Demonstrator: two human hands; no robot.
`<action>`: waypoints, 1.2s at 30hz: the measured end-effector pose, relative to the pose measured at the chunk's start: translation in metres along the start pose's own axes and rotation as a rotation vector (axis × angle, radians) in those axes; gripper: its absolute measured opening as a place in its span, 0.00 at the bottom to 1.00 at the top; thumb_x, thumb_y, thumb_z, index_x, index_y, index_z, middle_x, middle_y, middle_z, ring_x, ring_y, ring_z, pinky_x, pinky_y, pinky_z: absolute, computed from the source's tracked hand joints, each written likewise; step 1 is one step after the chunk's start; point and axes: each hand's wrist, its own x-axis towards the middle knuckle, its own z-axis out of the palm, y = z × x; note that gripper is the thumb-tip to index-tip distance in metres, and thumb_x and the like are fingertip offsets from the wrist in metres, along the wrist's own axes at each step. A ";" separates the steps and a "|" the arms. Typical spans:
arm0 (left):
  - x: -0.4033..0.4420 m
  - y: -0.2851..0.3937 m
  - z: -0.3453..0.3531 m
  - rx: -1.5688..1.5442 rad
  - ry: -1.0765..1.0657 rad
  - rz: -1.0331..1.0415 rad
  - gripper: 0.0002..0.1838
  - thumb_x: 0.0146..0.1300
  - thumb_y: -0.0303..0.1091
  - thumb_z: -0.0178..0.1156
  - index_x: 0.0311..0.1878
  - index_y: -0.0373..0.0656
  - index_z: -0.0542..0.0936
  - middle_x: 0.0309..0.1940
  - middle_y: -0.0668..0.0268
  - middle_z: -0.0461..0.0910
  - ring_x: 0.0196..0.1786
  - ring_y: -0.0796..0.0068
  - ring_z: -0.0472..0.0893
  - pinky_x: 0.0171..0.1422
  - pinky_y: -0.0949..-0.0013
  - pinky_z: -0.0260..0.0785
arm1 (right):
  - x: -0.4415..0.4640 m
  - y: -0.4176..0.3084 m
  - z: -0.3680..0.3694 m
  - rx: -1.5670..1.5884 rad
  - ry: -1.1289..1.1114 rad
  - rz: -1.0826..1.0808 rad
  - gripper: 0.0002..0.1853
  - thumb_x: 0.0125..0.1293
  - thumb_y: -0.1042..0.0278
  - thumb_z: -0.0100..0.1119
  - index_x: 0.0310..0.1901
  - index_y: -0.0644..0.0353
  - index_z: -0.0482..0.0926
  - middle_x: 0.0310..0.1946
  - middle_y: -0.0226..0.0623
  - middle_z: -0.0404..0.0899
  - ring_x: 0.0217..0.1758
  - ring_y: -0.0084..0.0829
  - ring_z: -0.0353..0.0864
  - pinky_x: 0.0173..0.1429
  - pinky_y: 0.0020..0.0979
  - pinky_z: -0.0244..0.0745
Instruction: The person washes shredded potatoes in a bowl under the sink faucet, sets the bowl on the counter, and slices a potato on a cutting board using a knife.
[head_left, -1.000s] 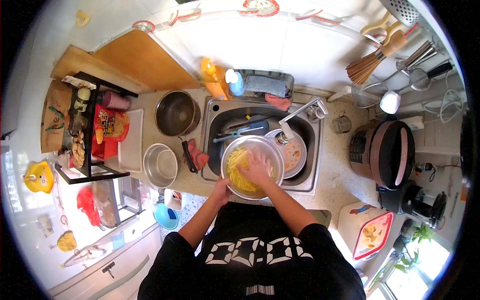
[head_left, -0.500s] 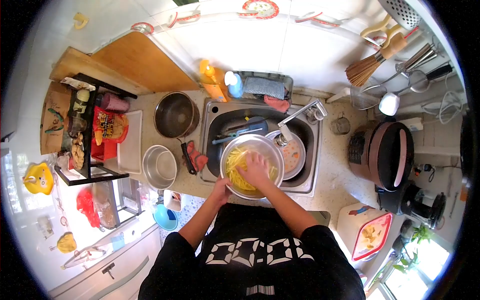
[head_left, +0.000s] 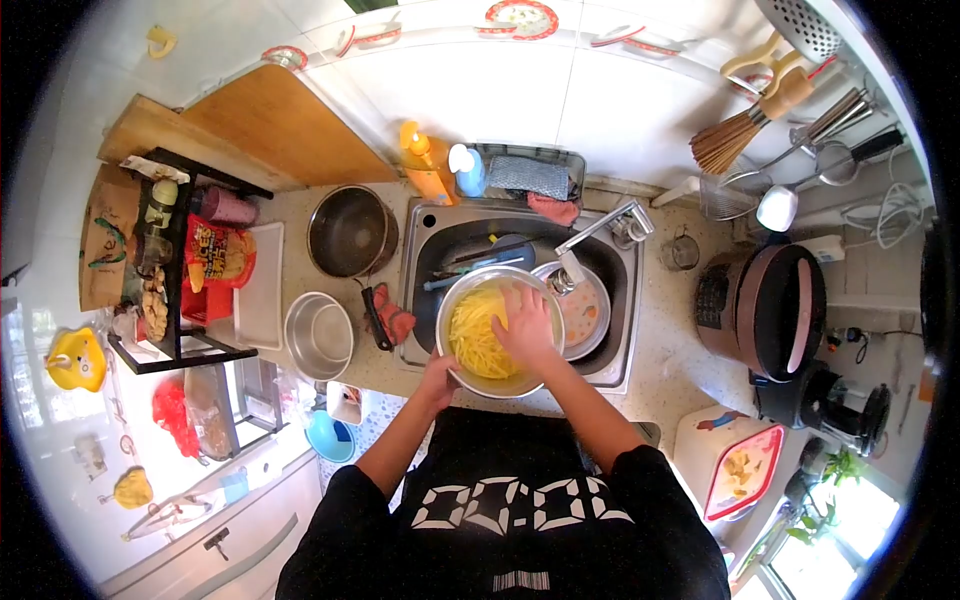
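A round metal bowl (head_left: 548, 375) of thin yellow strips, which look like shredded potato (head_left: 478, 338), is held over the sink's front edge. My left hand (head_left: 438, 381) grips its lower left rim. My right hand (head_left: 527, 322) lies inside the bowl on the right, fingers stretched over the strips and toward the far wall. Just behind the bowl, the faucet (head_left: 570, 268) points down over a second basin (head_left: 597, 300) in the sink, which holds cloudy liquid with orange bits.
Blue-handled utensils (head_left: 470, 270) lie in the sink (head_left: 632, 340). To its left are a dark pot (head_left: 352, 230), a metal pot (head_left: 320, 335) and a knife (head_left: 377, 322) beside a red cloth (head_left: 397, 318). Soap bottles (head_left: 467, 170) stand behind. A glass (head_left: 681, 252) and rice cooker (head_left: 765, 310) are right.
My right hand has shifted slightly right and away from me, with fingers more stretched out. More of the yellow strips now shows. The bowl has moved a little left.
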 end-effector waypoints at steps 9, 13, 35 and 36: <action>-0.015 0.009 0.012 0.119 0.070 0.026 0.36 0.48 0.29 0.56 0.67 0.44 0.69 0.54 0.60 0.81 0.51 0.62 0.85 0.49 0.59 0.84 | 0.005 0.010 0.034 -0.029 -0.052 0.012 0.37 0.68 0.42 0.58 0.72 0.55 0.67 0.63 0.49 0.71 0.66 0.52 0.71 0.69 0.55 0.65; -0.017 0.011 0.017 0.100 0.071 0.034 0.35 0.49 0.29 0.55 0.66 0.44 0.69 0.53 0.61 0.81 0.48 0.62 0.86 0.46 0.59 0.84 | 0.003 0.010 0.040 0.011 -0.082 0.044 0.37 0.69 0.40 0.57 0.72 0.55 0.67 0.62 0.48 0.71 0.65 0.50 0.72 0.68 0.53 0.66; -0.021 0.019 0.026 0.106 0.139 0.011 0.34 0.50 0.29 0.55 0.66 0.46 0.69 0.51 0.61 0.82 0.44 0.61 0.87 0.41 0.56 0.87 | 0.002 0.005 0.039 0.061 -0.147 0.099 0.38 0.70 0.39 0.56 0.73 0.56 0.65 0.63 0.48 0.71 0.64 0.49 0.72 0.68 0.51 0.66; -0.020 0.018 0.025 0.102 0.140 0.013 0.34 0.50 0.29 0.55 0.66 0.46 0.69 0.51 0.60 0.82 0.43 0.61 0.87 0.40 0.57 0.87 | 0.001 0.004 0.040 0.065 -0.150 0.109 0.38 0.70 0.40 0.56 0.73 0.56 0.65 0.63 0.48 0.71 0.65 0.50 0.72 0.69 0.52 0.66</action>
